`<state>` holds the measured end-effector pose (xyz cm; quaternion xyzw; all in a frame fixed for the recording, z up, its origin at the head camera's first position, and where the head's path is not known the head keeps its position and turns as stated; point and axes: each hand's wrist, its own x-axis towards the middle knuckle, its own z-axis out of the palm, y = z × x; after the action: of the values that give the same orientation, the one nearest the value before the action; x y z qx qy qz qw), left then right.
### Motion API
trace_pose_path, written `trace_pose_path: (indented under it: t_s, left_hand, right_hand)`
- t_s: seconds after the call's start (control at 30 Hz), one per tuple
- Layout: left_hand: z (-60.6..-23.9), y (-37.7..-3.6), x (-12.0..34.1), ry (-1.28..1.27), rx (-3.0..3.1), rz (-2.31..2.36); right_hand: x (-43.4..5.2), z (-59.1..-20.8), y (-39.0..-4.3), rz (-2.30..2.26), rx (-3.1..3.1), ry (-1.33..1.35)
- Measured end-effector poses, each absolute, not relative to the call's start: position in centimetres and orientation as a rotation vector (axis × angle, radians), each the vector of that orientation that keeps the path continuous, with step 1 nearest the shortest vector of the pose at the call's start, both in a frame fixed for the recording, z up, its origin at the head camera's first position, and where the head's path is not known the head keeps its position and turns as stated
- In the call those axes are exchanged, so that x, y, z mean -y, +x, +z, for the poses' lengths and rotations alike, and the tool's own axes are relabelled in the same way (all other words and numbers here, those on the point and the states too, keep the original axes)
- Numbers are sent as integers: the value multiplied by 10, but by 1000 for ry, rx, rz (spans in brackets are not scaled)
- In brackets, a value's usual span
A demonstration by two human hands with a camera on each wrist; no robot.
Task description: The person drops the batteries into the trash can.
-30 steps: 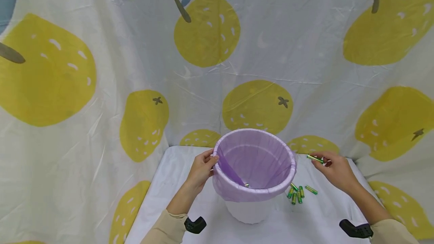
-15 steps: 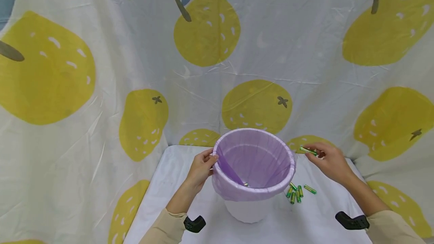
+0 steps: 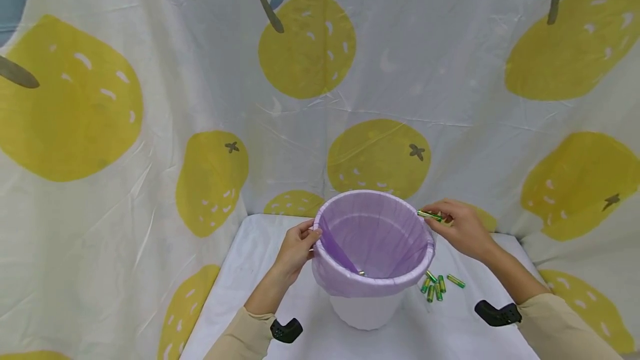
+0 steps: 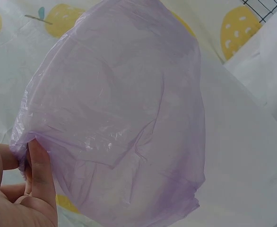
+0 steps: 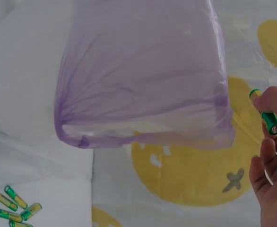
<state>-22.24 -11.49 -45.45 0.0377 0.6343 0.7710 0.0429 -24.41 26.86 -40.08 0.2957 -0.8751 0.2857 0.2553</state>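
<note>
A white trash can lined with a purple plastic bag stands on the table. My left hand grips its left rim, thumb inside and fingers outside; in the left wrist view that hand pinches the bag over the rim. At the right rim, my right hand pinches a green and gold battery between thumb and fingers. The right wrist view shows this battery beside the bag's outer side. Inside the bag, a battery end peeks over the near rim.
Several loose batteries lie on the white-covered table, right of the trash can. A white curtain with yellow fruit prints hangs behind and at both sides. A dark wire grid shows at the left wrist view's top corner.
My right hand has moved left and slightly up with the battery, from beside the trash can to its right rim. The left hand has stayed on the left rim.
</note>
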Motion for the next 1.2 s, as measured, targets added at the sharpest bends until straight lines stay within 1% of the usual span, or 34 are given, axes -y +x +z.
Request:
trace_pose_path:
  t_s: [0.27, 0.67, 1.2]
  left_hand:
    - [-454, -223, 116, 111, -1936, 2363]
    - [-455, -222, 116, 109, -1935, 2367]
    - [-456, -222, 114, 103, -1929, 2364]
  right_hand:
    - [-243, -395, -255, 807, 2354, 913]
    - [-216, -395, -264, 817, 2375, 1000]
    - [-218, -393, -266, 829, 2356, 1015]
